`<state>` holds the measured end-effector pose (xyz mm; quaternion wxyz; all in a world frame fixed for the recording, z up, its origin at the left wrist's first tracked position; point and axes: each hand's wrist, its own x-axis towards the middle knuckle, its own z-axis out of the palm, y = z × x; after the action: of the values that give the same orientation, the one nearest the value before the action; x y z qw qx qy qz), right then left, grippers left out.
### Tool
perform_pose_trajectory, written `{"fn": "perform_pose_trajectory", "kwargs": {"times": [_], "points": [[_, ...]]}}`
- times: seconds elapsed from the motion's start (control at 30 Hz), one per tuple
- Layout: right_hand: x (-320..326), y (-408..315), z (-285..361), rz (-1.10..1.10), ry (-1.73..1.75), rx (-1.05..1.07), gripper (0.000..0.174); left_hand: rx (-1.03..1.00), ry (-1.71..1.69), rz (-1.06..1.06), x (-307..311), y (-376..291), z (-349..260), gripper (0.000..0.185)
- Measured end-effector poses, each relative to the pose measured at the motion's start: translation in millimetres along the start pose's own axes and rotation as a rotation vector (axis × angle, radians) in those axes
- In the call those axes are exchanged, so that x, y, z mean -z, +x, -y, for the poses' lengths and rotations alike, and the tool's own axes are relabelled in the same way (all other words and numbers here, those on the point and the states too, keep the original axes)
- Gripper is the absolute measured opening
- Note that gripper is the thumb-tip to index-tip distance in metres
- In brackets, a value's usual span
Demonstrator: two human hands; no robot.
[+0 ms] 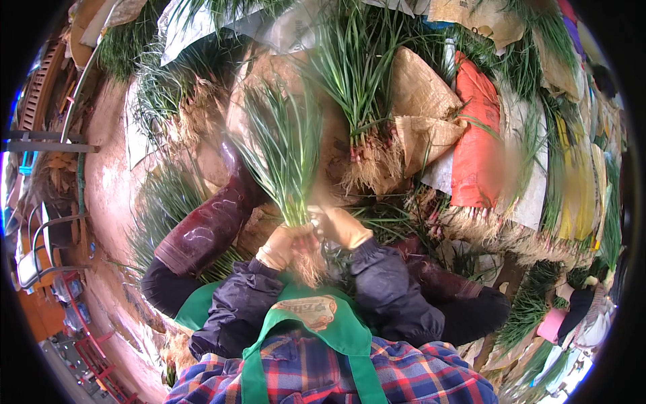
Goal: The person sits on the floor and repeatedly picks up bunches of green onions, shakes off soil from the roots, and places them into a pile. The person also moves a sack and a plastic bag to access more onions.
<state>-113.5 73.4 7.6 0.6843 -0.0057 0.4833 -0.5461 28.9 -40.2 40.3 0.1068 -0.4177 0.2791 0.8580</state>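
A bunch of green onions (295,192) stands upright before my chest, green leaves up and pale roots hanging down. My left hand (282,246), in a cream glove, grips the bunch just above its roots (309,265). My right hand (345,226), gloved alike, has its fingertips at the right side of the stems; whether they pinch anything is hidden. Beyond my hands lies a larger pile of green onions (361,96), roots towards me. More onion leaves (166,207) spread beside my left boot (209,227).
A folded woven sack (429,126) lies beside the larger pile. To the right are an orange-red sack (474,136) over onions and a yellow wrapping (575,177). A person in a pink sleeve (549,325) is at the right edge. Metal frames (55,146) stand at left.
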Motion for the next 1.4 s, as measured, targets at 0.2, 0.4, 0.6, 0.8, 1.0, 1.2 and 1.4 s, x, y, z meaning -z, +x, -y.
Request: {"fn": "perform_pose_trajectory", "kwargs": {"times": [0.2,0.4,0.6,0.8,1.0,1.2,1.4], "points": [[-44.4,14.9,-13.9,-0.194,0.59,0.063,0.023,-0.091,-0.104,-0.081,-5.2,-3.3,1.2,0.018],[0.1,15.1,-6.9,-0.546,-0.105,0.652,0.03,-0.258,-0.196,-0.098,-18.5,-19.9,-14.7,0.018],[53.6,37.4,39.5,-1.199,-1.541,0.682,0.058,-0.478,-0.189,-0.122,-14.9,-30.0,-38.8,0.043],[44.7,26.8,82.1,-1.025,-1.2,0.625,0.045,-0.344,-0.264,-0.074,-6.2,-7.5,-46.5,0.017],[50.0,-12.2,72.9,-0.975,-1.259,0.82,0.027,-0.472,-0.297,-0.011,-3.8,-15.9,-34.7,0.02],[36.0,-33.7,63.3,-0.55,-0.154,0.813,0.023,-0.502,-0.353,0.105,-7.1,-27.2,-38.3,0.021],[4.2,-61.0,-24.4,0.034,-1.398,0.57,0.029,-0.834,-0.559,0.397,-5.8,-61.2,-51.4,0.024]]}}
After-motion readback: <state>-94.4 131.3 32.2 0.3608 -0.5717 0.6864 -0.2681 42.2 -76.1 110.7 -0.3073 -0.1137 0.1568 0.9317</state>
